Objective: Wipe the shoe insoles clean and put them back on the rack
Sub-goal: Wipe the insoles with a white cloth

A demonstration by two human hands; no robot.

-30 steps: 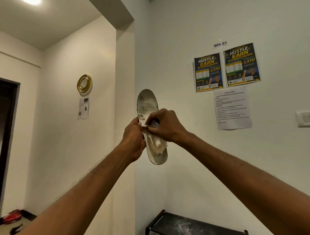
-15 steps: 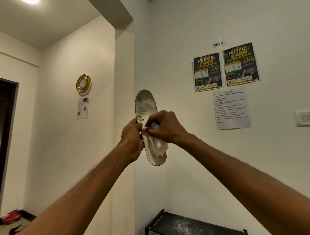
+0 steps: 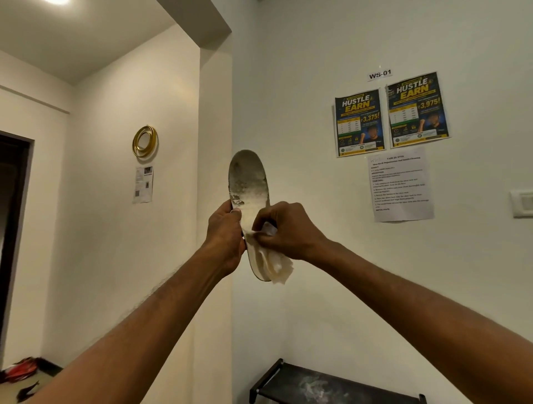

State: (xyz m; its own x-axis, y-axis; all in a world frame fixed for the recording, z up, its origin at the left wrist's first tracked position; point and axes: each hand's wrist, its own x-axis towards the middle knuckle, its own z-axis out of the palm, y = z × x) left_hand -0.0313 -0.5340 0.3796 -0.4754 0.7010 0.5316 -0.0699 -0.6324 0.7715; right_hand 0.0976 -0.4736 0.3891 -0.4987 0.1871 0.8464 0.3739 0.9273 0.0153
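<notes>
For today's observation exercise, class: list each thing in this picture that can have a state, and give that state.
insole: held upright, upper part stained grey.
cloth: crumpled, pressed against the insole's middle, loose end hanging.
left hand: grips the insole's edge.
right hand: pinches the cloth.
rack: top shelf smeared with whitish dust.
ceiling light: on.

- The right hand (image 3: 288,230) has slid its white cloth (image 3: 274,265) a little down the insole (image 3: 249,178), toward the heel.
- The cloth's loose end now hangs past the insole's heel edge.
</notes>
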